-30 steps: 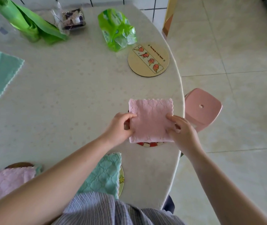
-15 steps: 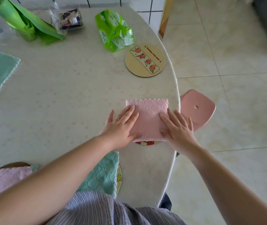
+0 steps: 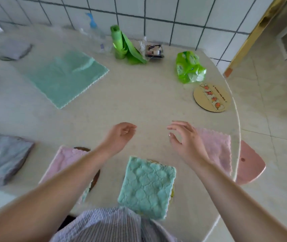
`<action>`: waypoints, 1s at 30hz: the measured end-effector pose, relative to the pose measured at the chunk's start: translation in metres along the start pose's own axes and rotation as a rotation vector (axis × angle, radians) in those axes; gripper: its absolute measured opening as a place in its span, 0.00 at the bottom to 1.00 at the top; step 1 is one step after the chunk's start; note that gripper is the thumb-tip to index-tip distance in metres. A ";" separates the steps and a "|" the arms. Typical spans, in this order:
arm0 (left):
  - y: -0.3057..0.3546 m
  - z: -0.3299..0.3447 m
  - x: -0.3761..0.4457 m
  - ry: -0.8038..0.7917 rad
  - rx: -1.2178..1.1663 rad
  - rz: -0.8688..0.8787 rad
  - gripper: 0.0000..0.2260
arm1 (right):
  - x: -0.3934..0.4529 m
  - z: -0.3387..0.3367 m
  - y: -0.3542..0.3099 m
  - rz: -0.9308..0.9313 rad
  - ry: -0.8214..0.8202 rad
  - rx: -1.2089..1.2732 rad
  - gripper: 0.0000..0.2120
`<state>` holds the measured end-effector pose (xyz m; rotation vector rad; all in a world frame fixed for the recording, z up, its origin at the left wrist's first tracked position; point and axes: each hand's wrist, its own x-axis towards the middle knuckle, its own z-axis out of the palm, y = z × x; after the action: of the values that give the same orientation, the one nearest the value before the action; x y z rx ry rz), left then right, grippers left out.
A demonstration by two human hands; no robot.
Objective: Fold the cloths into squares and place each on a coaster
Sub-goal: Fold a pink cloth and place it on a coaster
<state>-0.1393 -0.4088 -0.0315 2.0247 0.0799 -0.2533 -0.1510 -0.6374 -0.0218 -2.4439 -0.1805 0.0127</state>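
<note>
Green folded cloth (image 3: 147, 186) lies nearest on the bench (image 3: 139, 102), over a coaster. Pink folded cloths sit to its left (image 3: 64, 163) and right (image 3: 216, 151). Both hands, left (image 3: 120, 137) and right (image 3: 186, 142), hover above the bench, each grip loose and holding nothing. Farther off lie a bare coaster (image 3: 211, 96) and a flat green cloth (image 3: 66, 75).

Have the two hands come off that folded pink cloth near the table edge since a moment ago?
Yes. Both the left hand and right hand have lifted off the pink cloth and moved toward the table's middle, away from the edge.
</note>
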 end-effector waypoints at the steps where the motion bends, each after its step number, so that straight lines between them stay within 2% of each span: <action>1: -0.011 -0.017 -0.001 0.045 -0.040 -0.029 0.07 | 0.007 0.012 -0.011 -0.020 -0.032 0.005 0.10; 3: -0.027 -0.051 -0.003 0.129 -0.093 -0.088 0.11 | 0.022 0.036 -0.033 -0.073 -0.088 0.013 0.09; 7: -0.050 -0.113 0.000 0.238 -0.100 -0.217 0.05 | 0.058 0.082 -0.079 -0.136 -0.198 0.016 0.09; 15: -0.091 -0.209 0.049 0.264 0.092 -0.299 0.09 | 0.155 0.156 -0.153 -0.165 -0.392 -0.179 0.17; 23: -0.124 -0.237 0.122 0.124 0.518 -0.056 0.13 | 0.246 0.211 -0.186 -0.197 -0.511 -0.323 0.24; 26: -0.138 -0.236 0.141 0.143 0.591 -0.041 0.16 | 0.269 0.224 -0.185 -0.203 -0.503 -0.337 0.25; 30: -0.156 -0.231 0.153 0.230 0.625 -0.002 0.11 | 0.295 0.238 -0.177 -0.228 -0.440 -0.370 0.21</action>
<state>0.0173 -0.1408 -0.1012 2.6710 0.1622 -0.0423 0.1051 -0.3123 -0.0813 -2.7394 -0.7109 0.4552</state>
